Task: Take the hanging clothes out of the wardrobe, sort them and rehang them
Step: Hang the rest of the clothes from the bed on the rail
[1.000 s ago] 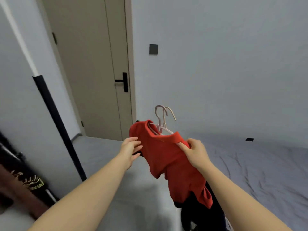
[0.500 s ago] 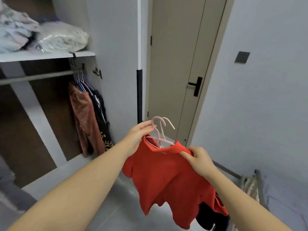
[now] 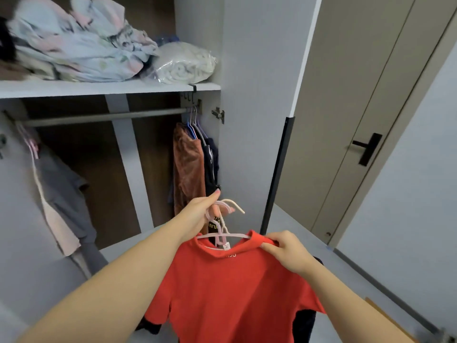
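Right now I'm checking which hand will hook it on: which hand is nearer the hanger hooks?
Left. The left hand is closed around the hanger hooks; the right hand pinches the red shirt at its shoulder, lower and to the right.

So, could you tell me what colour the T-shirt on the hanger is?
Red T-shirt; head view.

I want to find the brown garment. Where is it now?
In the head view, the brown garment hangs at the right end of the wardrobe rail, beside dark clothes, above the left hand.
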A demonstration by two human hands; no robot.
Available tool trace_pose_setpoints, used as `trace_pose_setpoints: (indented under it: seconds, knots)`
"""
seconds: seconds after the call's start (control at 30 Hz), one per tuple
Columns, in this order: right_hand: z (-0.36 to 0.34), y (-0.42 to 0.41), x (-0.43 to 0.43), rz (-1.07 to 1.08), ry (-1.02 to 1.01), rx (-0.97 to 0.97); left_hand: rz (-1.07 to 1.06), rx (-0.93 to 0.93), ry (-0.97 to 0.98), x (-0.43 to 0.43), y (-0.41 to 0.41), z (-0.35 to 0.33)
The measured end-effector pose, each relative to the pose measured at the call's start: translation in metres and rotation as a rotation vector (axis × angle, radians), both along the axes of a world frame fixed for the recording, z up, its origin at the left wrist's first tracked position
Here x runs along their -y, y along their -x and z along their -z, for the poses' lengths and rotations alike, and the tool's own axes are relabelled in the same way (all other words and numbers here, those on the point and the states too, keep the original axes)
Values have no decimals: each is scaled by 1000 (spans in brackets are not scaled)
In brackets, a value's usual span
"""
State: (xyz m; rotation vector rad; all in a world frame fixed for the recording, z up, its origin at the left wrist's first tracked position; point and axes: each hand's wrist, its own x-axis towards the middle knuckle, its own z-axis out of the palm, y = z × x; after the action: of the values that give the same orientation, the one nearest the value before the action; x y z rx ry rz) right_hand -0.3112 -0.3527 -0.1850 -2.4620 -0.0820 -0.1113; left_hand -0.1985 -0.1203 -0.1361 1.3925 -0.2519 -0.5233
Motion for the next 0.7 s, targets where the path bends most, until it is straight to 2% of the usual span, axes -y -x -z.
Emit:
trace_pose_setpoints:
  seconds: [0.07, 0.2, 0.47, 0.7]
  knots:
    - [-2, -22, -15, -42, -10, -24, -12, -96, 127, -25, -7, 3]
    - [-8, -72, -55, -129, -36, -32, -256, -61, 160, -67, -27, 9]
    - [-11, -160, -117, -226, 54, -80, -482, -201, 333, -124, -66, 14]
    - [10, -257, -162, -188, 168, -39, -678, -160, 313, -142, -112, 20]
